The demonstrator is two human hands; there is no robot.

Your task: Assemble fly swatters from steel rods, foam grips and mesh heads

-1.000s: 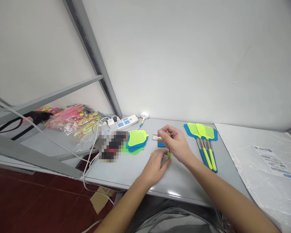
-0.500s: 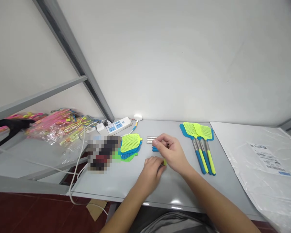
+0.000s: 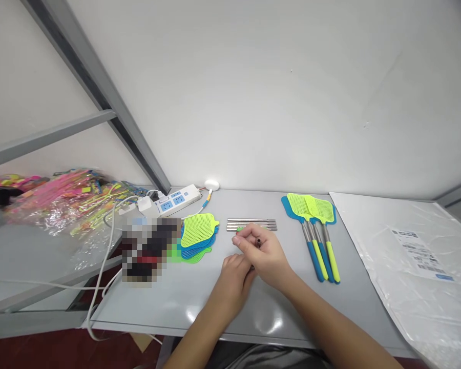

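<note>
My right hand (image 3: 268,256) is closed around a thin metal tube (image 3: 258,242), whose open end shows between the fingers. My left hand (image 3: 233,279) lies just below and left of it, fingers curled and touching the right hand; what it grips is hidden. Beyond the hands several silvery metal rods (image 3: 250,221) lie side by side on the table, partly covered by my right hand. To the left is a stack of perforated swatter heads (image 3: 198,229) in yellow-green, blue and green. On the right, several fly swatters (image 3: 319,240) with blue and yellow-green handles lie overlapping.
A white power strip (image 3: 179,201) with plugs and cables sits at the back left. Beside the swatter heads is a blurred-out dark item (image 3: 151,251). A white plastic package (image 3: 403,256) covers the table's right side. Bagged colourful items (image 3: 80,195) lie beyond the metal frame.
The camera view has shifted slightly. My hands have drawn a little closer together, and the yellow-green piece seen between them earlier is now hidden. More of the metal rods shows.
</note>
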